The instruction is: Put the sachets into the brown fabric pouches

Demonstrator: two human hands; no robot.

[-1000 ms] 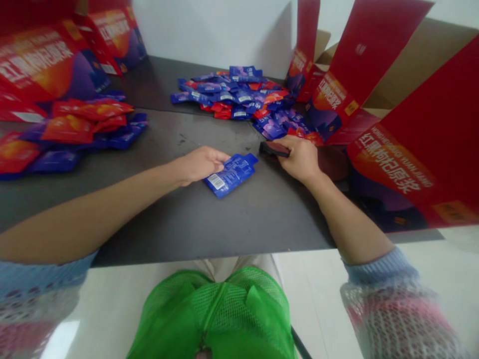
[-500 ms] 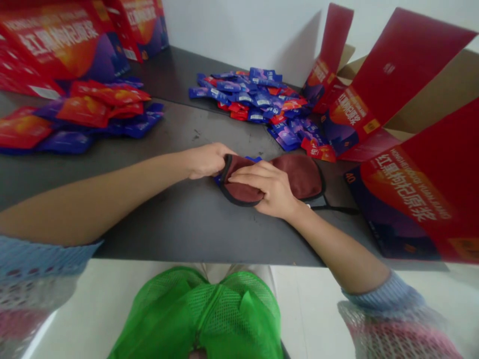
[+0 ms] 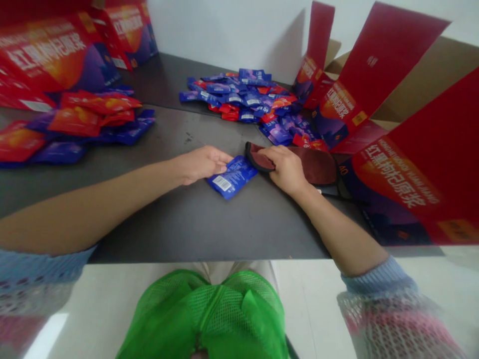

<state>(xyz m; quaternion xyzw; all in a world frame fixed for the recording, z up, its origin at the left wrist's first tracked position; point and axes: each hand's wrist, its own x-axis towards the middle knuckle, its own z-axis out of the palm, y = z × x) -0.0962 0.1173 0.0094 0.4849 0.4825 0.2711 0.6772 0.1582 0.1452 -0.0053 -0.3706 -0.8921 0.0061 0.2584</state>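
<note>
Near the middle of the grey table (image 3: 179,219), my left hand (image 3: 204,163) pinches the upper left edge of a blue sachet (image 3: 235,178), whose side with a white barcode label faces up. My right hand (image 3: 286,168) grips the left part of a dark red eye mask (image 3: 318,164) with black trim, its fingers wrapped over the cloth. The mask's left edge touches or slightly covers the sachet's right corner. A black strap trails from the mask to the right.
A heap of blue and red sachets (image 3: 243,94) lies at the back. More sachets (image 3: 78,119) lie at the left, before red boxes (image 3: 48,52). Open red boxes (image 3: 404,184) stand at the right. Green mesh (image 3: 209,314) covers my lap.
The blue sachet, mostly hidden under the mask before, now shows in my left hand. My right hand and the mask have moved right and slightly away from me.
</note>
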